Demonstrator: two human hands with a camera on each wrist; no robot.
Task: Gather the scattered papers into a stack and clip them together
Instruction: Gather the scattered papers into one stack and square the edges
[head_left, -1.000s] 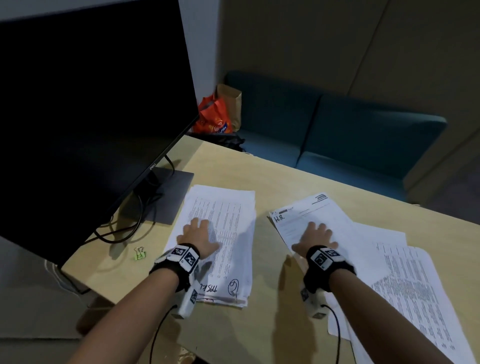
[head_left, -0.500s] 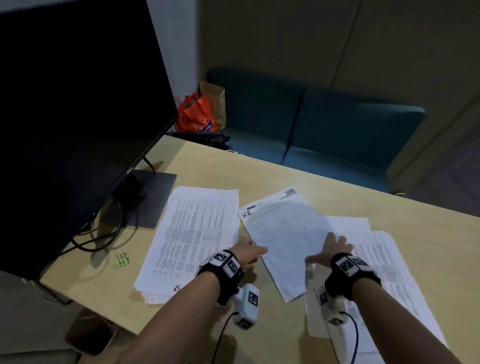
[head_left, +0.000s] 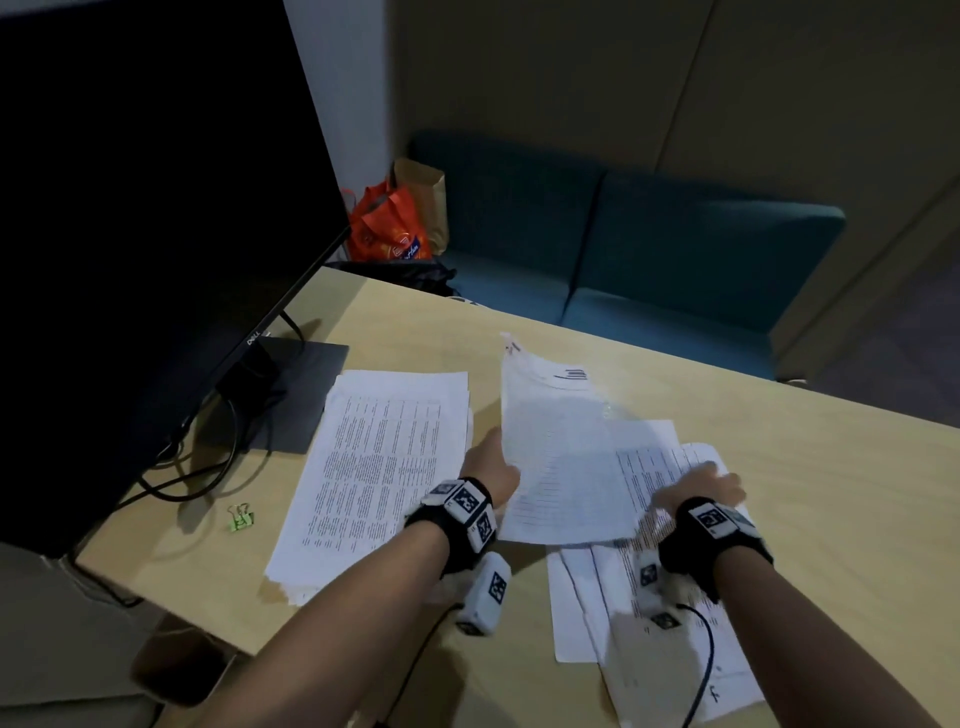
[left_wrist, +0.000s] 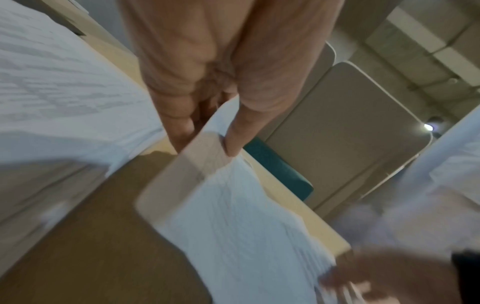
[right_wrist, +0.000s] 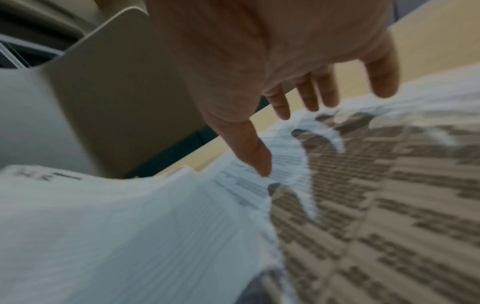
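Lifted sheet (head_left: 561, 457): raised off the desk (head_left: 831, 493) at centre, left edge up, right part over the loose papers (head_left: 675, 613).
Stack (head_left: 374, 467): left of centre, flat, near the monitor stand (head_left: 296, 384).
Left hand (head_left: 491, 470): thumb and fingers pinch the sheet's left edge.
Right hand (head_left: 701, 488): fingers spread, resting on the loose papers; grips nothing.
Binder clip (head_left: 241, 517): green, near left, untouched.
Advice: carry the sheet left, keep it level, square its edges on the stack before release.
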